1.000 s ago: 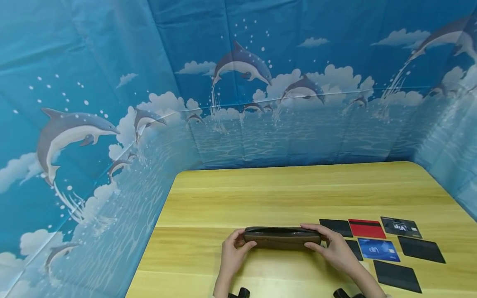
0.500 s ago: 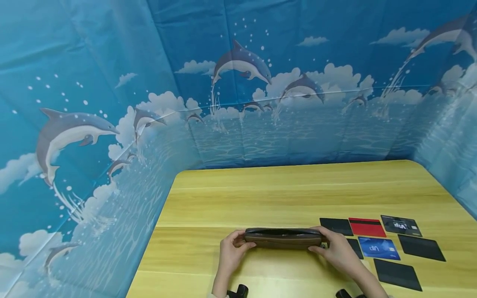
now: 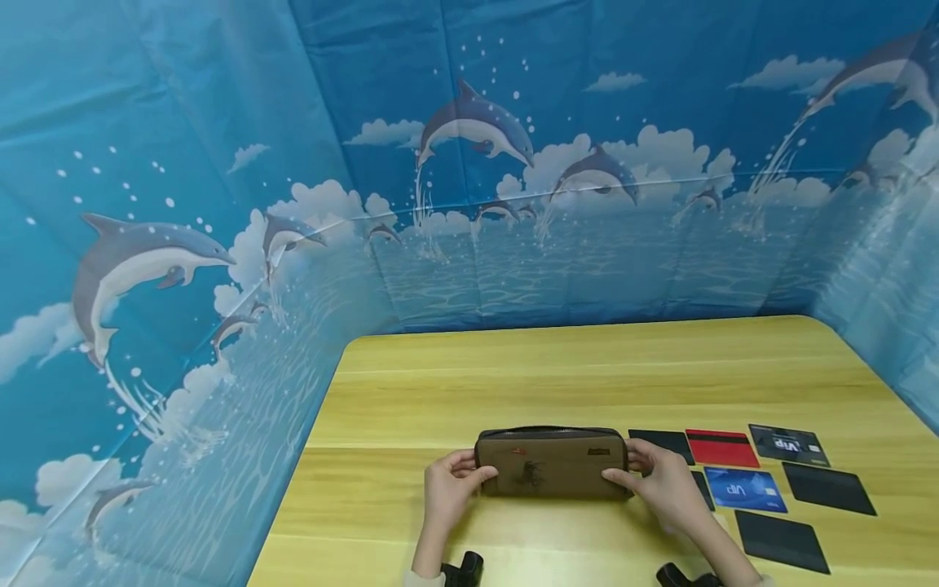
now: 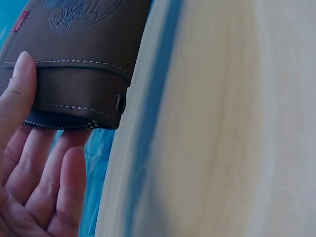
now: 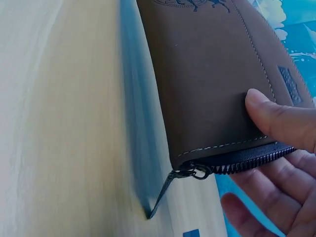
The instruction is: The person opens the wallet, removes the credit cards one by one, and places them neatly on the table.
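Note:
A brown zip wallet (image 3: 552, 473) stands tilted up on its long edge on the wooden table (image 3: 557, 383), its stitched face toward me. My left hand (image 3: 449, 486) grips its left end, thumb on the front (image 4: 15, 94) and fingers behind. My right hand (image 3: 660, 481) grips the right end the same way, thumb (image 5: 276, 118) on the brown face (image 5: 207, 84) and fingers behind the zip. The zip pull (image 5: 163, 195) hangs down at the wallet's lower corner. An embossed emblem (image 4: 81, 12) shows on the front.
Several cards lie flat to the right of the wallet: a red one (image 3: 722, 448), a blue one (image 3: 745, 489), a dark one marked Vip (image 3: 788, 446) and plain black ones (image 3: 781, 542). A blue dolphin-print backdrop (image 3: 469, 179) walls the table on three sides.
The wallet lay with its zip edge up; both hands have tipped it so its front face is now turned toward me. The cards have not moved.

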The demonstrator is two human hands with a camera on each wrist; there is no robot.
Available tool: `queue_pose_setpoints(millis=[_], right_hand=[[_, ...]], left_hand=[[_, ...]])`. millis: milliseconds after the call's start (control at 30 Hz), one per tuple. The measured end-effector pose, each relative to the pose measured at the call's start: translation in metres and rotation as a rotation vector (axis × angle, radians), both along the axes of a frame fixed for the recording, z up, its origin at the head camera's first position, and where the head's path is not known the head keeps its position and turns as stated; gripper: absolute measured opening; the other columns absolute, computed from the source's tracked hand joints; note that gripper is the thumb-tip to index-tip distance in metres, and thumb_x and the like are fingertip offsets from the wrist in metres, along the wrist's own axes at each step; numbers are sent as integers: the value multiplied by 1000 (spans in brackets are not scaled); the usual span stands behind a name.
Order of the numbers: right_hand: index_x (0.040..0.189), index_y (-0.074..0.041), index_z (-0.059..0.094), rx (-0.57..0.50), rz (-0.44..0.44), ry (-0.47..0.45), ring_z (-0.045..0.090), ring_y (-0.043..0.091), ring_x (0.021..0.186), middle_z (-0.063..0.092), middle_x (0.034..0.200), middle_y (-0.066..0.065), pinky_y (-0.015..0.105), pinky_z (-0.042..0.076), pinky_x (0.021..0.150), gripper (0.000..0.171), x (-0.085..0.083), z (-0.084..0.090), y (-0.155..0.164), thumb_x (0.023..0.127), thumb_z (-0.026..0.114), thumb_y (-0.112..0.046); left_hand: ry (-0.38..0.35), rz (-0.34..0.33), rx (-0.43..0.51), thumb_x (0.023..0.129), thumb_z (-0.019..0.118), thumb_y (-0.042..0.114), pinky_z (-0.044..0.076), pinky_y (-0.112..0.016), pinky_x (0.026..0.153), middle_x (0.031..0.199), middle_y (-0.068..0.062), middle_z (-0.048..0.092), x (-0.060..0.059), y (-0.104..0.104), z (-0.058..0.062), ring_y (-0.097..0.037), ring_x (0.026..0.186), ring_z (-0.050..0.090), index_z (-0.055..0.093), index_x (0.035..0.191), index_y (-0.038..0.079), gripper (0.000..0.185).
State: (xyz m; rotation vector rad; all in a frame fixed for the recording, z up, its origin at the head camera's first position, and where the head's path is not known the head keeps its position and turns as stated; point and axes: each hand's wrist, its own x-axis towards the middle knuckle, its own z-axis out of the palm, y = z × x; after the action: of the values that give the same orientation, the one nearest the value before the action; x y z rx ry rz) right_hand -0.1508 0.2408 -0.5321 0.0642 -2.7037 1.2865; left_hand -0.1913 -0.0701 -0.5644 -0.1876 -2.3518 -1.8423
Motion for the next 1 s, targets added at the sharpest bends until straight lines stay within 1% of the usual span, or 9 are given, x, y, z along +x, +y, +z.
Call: queue_pose_setpoints(millis=[100, 233, 300, 400, 500, 567, 667, 833, 1000], right_hand=[[112, 3, 64, -14, -14, -27, 66, 23, 83, 69, 93, 8, 36, 53, 70, 52, -3, 3, -2, 75, 81, -30], [115, 6, 62, -39, -13, -61, 66, 22, 82, 69, 93, 10, 35, 53, 70, 59, -5, 4, -4, 75, 81, -33], [119, 7, 60, -38, -17, -65, 66, 21, 80, 69, 93, 10, 35, 53, 68, 62, -5, 3, -6, 77, 79, -34], [121, 9, 59, -21, -26, -59, 63, 16, 70, 69, 88, 6, 31, 49, 60, 63, -7, 0, -8, 80, 77, -35], [120, 8, 59, 3, -27, -62, 53, 12, 58, 65, 76, 0, 27, 41, 51, 60, -7, -3, -11, 82, 75, -35], [120, 9, 60, 19, -24, -73, 45, 11, 51, 61, 69, -3, 25, 34, 47, 59, -7, -4, -12, 82, 74, -34], [119, 10, 60, 50, -31, -87, 40, 11, 48, 57, 65, -3, 25, 31, 46, 59, -7, -6, -13, 82, 74, -34], [117, 12, 60, 80, -40, -105, 44, 12, 50, 62, 71, 0, 26, 33, 46, 60, -8, -8, -13, 82, 74, -35], [112, 10, 63, 116, -56, -118, 46, 12, 52, 61, 72, -1, 27, 35, 46, 58, -9, -10, -14, 81, 74, -37]], left_hand=[[-5, 7, 6, 69, 84, 26, 53, -26, 65, 79, -2, 70, -3, -1, 1, -13, 71, 67, 74, 92, 4, 33], [-26, 40, -5, 70, 84, 28, 52, -25, 63, 78, -1, 71, -5, -2, 1, -13, 70, 66, 74, 90, 5, 32], [-39, 55, -19, 71, 83, 32, 52, -25, 60, 77, 0, 71, -5, -2, 2, -12, 68, 66, 75, 89, 6, 34], [-65, 66, -50, 71, 82, 35, 51, -26, 57, 76, 0, 70, -4, -2, 1, -12, 66, 66, 75, 89, 5, 36], [-77, 74, -75, 72, 82, 35, 51, -26, 57, 75, -2, 71, -2, -1, -1, -12, 65, 66, 75, 89, 2, 38], [-72, 84, -102, 72, 82, 35, 51, -26, 58, 74, -3, 71, -2, -1, -3, -11, 66, 66, 75, 88, 1, 38], [-52, 78, -144, 73, 82, 34, 51, -26, 58, 73, -4, 71, -2, -1, -5, -12, 65, 66, 75, 87, 0, 37], [-29, 56, -214, 74, 81, 35, 51, -24, 56, 73, -3, 70, -3, 0, -6, -10, 64, 66, 75, 86, 0, 37], [0, 76, -296, 73, 80, 37, 50, -24, 55, 70, -1, 70, -3, 1, -5, -8, 61, 64, 76, 85, 3, 36]])
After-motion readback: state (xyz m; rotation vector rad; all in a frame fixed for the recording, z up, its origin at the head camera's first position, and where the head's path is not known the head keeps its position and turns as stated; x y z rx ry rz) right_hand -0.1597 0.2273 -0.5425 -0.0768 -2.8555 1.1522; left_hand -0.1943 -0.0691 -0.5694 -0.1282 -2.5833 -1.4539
